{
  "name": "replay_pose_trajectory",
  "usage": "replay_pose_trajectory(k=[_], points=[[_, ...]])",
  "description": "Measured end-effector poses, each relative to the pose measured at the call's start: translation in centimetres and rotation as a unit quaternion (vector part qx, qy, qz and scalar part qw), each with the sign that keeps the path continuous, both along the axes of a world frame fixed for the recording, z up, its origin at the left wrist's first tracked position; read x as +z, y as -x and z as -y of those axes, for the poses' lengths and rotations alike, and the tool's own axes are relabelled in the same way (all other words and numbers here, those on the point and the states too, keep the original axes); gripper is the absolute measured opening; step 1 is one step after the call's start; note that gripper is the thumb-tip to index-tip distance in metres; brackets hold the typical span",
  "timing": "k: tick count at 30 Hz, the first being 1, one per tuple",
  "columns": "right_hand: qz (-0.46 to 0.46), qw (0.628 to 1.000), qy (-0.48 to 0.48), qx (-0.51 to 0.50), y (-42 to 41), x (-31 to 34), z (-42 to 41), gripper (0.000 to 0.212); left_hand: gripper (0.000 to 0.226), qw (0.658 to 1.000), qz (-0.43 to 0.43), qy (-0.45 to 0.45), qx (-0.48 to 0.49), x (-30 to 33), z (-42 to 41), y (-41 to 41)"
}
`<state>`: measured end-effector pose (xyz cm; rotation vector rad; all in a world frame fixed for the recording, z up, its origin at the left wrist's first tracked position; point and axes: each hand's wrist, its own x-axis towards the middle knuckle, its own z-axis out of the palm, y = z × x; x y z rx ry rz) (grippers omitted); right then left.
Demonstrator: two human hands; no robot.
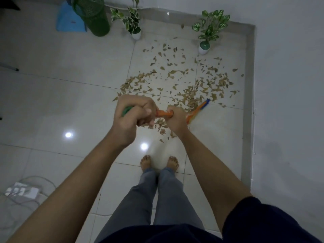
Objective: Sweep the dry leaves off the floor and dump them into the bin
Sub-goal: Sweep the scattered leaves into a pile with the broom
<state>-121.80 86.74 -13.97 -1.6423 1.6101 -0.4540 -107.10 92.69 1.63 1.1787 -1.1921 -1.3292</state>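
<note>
Both my hands hold one broom. My left hand point(133, 113) is closed around the green upper end of the handle, and my right hand point(175, 118) grips the orange handle point(164, 113) just beyond it. The broom head point(199, 109), with orange, yellow and blue bristles, touches the tiled floor at the near right edge of the dry leaves point(180, 79). The brown leaves lie scattered over the tiles ahead of me, denser near the broom. A green mesh bin point(93, 14) stands at the far left, with a blue dustpan point(71, 20) behind it.
Two potted plants in white pots stand at the far wall, one in the middle point(134, 23) and one on the right point(208, 32). A grey skirting point(249, 85) and white wall close off the right side. A power strip with cables point(22, 191) lies at near left. My bare feet point(159, 163) stand just behind the leaves.
</note>
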Motion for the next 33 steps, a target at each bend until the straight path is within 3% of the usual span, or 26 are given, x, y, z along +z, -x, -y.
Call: replay_pose_trajectory(k=[2,8,10,13,16,19,23,27,31,33], points=[[0.007,1.000,0.020,-0.009,-0.4,0.8,-0.1,0.051,0.022,0.997,-0.019,0.068,-0.035,1.1,0.6,-0.1],[0.022,0.998,0.053,-0.029,-1.2,1.1,-3.6,0.040,0.027,0.990,-0.106,0.080,-0.044,2.8,0.5,-1.7],[0.034,0.998,0.052,-0.026,-1.7,0.6,-5.2,0.035,0.026,0.992,-0.093,0.067,-0.049,2.6,-0.1,-2.1],[0.052,0.998,-0.025,-0.025,-3.2,-0.7,-7.3,0.048,0.026,0.994,-0.088,0.046,-0.050,1.5,-1.2,-2.7],[0.035,0.996,-0.077,-0.026,-5.5,-2.0,-7.9,0.039,0.024,0.997,-0.061,0.034,-0.037,0.6,-2.0,-3.8],[0.067,0.994,-0.075,-0.044,-7.9,-2.5,-6.8,0.028,0.027,0.999,-0.028,0.037,-0.013,0.2,-2.1,-4.7],[0.069,0.994,-0.041,-0.069,-10.4,-1.4,-4.0,0.039,0.030,0.997,-0.007,0.073,-0.005,1.0,-1.4,-5.8],[0.076,0.995,0.005,-0.062,-11.4,0.6,-2.4,0.044,0.024,0.995,-0.046,0.089,0.019,2.6,-0.6,-8.0],[0.055,0.996,-0.012,-0.069,-10.9,1.1,-3.2,0.024,0.029,0.992,-0.084,0.093,0.021,3.6,-0.5,-8.7],[0.042,0.996,-0.012,-0.075,-10.5,0.9,-4.2,0.029,0.025,0.993,-0.086,0.083,0.025,3.5,-0.3,-8.6]])
